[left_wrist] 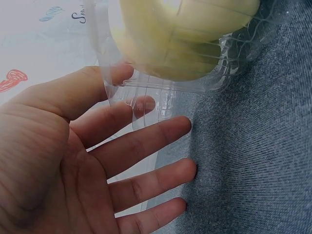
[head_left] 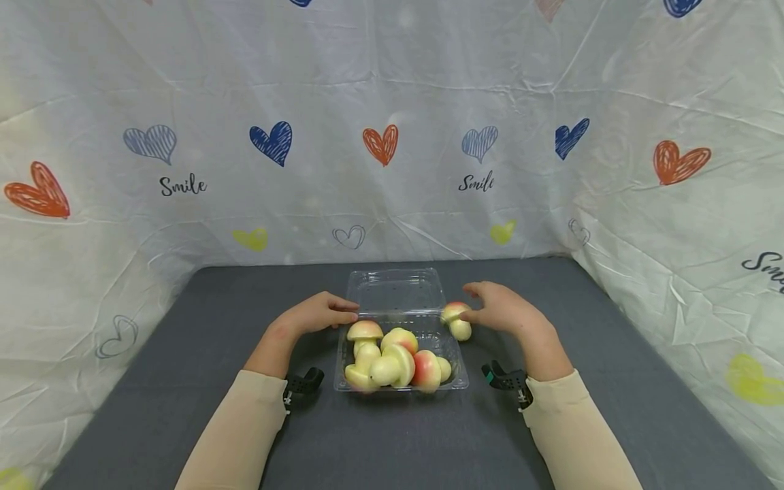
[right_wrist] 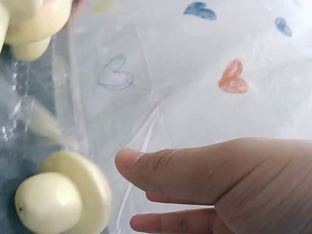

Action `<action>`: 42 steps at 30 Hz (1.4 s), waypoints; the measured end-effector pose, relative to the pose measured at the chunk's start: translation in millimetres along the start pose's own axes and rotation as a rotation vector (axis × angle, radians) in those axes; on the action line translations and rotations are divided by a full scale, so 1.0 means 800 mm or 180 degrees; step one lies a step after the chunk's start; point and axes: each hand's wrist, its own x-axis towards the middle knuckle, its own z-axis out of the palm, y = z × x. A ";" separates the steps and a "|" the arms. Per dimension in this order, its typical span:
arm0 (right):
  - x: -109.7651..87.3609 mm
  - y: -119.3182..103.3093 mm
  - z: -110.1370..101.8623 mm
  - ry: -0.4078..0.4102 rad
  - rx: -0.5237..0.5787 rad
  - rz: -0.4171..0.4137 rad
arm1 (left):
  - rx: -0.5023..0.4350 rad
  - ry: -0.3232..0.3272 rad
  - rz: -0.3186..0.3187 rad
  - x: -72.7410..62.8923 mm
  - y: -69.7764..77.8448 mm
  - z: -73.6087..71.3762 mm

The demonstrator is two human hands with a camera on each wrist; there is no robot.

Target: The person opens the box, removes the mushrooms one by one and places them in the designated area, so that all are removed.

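A clear plastic clamshell box (head_left: 461, 371) lies with its lid (head_left: 398, 289) tipped back, and several toy mushrooms with yellow-pink caps fill its base. My left hand (head_left: 318, 313) is at the box's back left corner, thumb and index fingertips right at the rim; in the left wrist view its other fingers (left_wrist: 151, 180) are spread and straight. One loose mushroom (head_left: 456, 321) lies on the table just outside the right side of the box. Beside it my right hand (head_left: 503, 307) hovers with thumb and fingers apart, nothing between them. The thumb (right_wrist: 161, 165) points toward that mushroom.
A dark grey cloth covers the table (head_left: 392, 442). Behind it and at both sides hangs a white sheet (head_left: 422, 61) printed with hearts and "Smile". Each wrist wears a black strap.
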 end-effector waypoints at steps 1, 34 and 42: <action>-0.001 -0.002 -0.001 0.0004 0.0003 -0.0036 | 0.0000 0.0001 -0.0003 0.000 0.000 0.000; -0.030 -0.090 0.015 -0.0292 0.0014 -0.0727 | 0.0057 0.0004 0.0060 0.003 -0.005 0.000; -0.036 -0.106 0.026 -0.0324 -0.0015 -0.0995 | 0.0051 -0.0018 0.0064 0.002 -0.005 0.000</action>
